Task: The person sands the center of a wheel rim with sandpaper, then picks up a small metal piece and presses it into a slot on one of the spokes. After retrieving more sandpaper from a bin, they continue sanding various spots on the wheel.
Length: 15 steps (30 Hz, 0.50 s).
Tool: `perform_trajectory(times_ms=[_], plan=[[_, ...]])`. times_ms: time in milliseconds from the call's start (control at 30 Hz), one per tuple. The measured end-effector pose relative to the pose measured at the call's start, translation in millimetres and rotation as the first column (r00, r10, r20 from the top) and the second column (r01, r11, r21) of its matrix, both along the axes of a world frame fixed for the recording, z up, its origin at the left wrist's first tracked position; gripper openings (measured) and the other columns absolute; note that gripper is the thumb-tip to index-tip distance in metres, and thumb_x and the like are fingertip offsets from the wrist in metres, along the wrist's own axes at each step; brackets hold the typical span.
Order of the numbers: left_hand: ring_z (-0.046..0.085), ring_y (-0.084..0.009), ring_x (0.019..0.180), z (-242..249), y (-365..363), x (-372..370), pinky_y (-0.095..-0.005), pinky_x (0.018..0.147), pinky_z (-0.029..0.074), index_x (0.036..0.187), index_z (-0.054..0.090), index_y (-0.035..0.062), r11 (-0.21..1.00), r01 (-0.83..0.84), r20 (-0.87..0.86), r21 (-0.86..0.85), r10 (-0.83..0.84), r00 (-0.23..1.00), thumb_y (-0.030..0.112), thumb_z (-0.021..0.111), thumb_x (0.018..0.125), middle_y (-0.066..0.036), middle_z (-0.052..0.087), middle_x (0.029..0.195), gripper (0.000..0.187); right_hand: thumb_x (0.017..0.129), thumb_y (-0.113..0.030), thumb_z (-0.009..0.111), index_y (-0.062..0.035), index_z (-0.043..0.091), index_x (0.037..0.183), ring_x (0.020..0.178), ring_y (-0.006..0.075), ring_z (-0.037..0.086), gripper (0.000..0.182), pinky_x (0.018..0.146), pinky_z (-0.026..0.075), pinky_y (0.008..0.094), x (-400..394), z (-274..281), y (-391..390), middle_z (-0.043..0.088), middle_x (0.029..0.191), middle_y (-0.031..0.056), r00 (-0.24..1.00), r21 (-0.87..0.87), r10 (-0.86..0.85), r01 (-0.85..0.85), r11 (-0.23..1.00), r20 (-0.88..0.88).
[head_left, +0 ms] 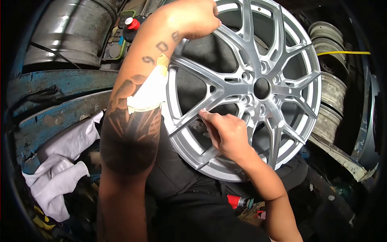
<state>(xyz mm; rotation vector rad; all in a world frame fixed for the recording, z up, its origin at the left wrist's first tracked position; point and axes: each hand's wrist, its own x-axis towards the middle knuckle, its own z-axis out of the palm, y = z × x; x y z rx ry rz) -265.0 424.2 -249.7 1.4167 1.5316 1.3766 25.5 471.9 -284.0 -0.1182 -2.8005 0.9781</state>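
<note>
A silver alloy wheel (pixel 236 88) with split spokes lies tilted across my lap, its round centre bore facing me. My left hand (pixel 205 18) is curled at the upper left rim, closed against the wheel; its fingertips are partly hidden. Lower down, my right hand (pixel 227 131) has its fingers drawn together, with the fingertips touching the edge of a lower left spoke. Whether a small piece is pinched in those fingers cannot be seen. A white pad (pixel 149 93) is taped to my left forearm.
Bare metal wheels (pixel 66 32) stand at the upper left, behind a worn blue beam (pixel 60 90). White cloth (pixel 60 173) hangs at left. More rims (pixel 330 88) are stacked at right beside a yellow strip (pixel 344 53). Below the wheel lies a red tool (pixel 234 201).
</note>
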Motion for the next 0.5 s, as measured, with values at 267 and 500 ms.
perform_trajectory(times_ms=[267, 500], plan=[[0.072, -0.0276, 0.08, -49, 21, -21, -0.0374, 0.072, 0.057, 0.099, 0.073, 0.0008, 0.967, -0.124, -0.166, -0.223, 0.087, 0.982, 0.017, 0.07, 0.089, -0.017, 0.072, 0.085, 0.02, 0.085, -0.004, 0.075, -0.0078, 0.07, 0.11, 0.052, 0.021, 0.06, 0.026, 0.051, 0.046, 0.0339, -3, 4, 2, 0.064, 0.067, 0.0037, 1.0, 0.107, -0.003, 0.004, 0.994, -0.012], [0.072, -0.0367, 0.091, 2, 16, 14, -0.042, 0.081, 0.057, 0.102, 0.072, 0.001, 0.949, -0.316, -0.648, -0.017, 0.23, 0.726, 0.02, 0.065, 0.087, -0.022, 0.073, 0.094, 0.025, 0.083, -0.002, 0.076, -0.008, 0.07, 0.111, 0.053, 0.0221, 0.061, 0.03, 0.051, 0.047, 0.0342, -1, -2, 1, 0.066, 0.068, 0.004, 0.999, 0.02, -0.035, 0.034, 0.999, 0.007]])
